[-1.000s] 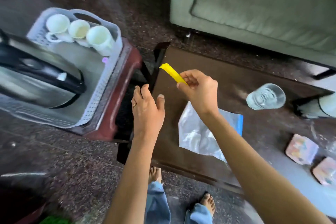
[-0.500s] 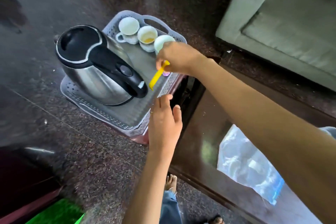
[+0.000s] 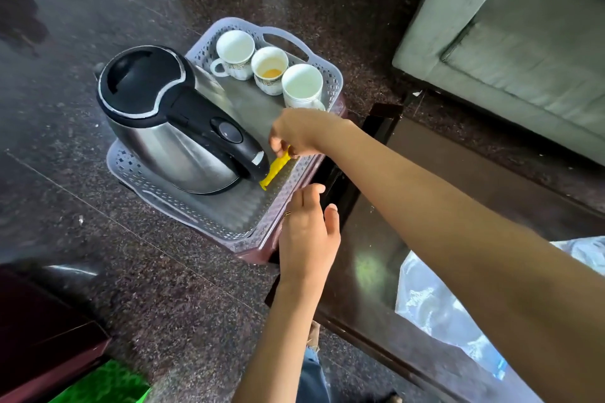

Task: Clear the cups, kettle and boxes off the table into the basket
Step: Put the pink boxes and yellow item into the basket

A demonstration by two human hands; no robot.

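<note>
A grey perforated basket (image 3: 330,77) sits on a reddish stool left of the dark table (image 3: 376,239). In it stand a steel kettle (image 3: 170,127) with a black lid and handle, and three white cups (image 3: 266,69) at the far end; the middle cup holds a little orange liquid. My right hand (image 3: 298,132) reaches over the basket and pinches a small yellow stick-shaped thing (image 3: 274,170), whose lower end is down by the kettle's base. My left hand (image 3: 307,232) hovers with relaxed fingers at the basket's near right corner, holding nothing.
A clear plastic bag (image 3: 435,301) lies on the table under my right forearm. A grey-green sofa (image 3: 523,42) stands at the upper right. Dark speckled floor surrounds the stool. Something green (image 3: 104,384) shows at the bottom left beside dark furniture.
My right hand carried the yellow thing from above the table over to the basket and lowered it beside the kettle. My view swung left; my left hand stayed near the basket's corner.
</note>
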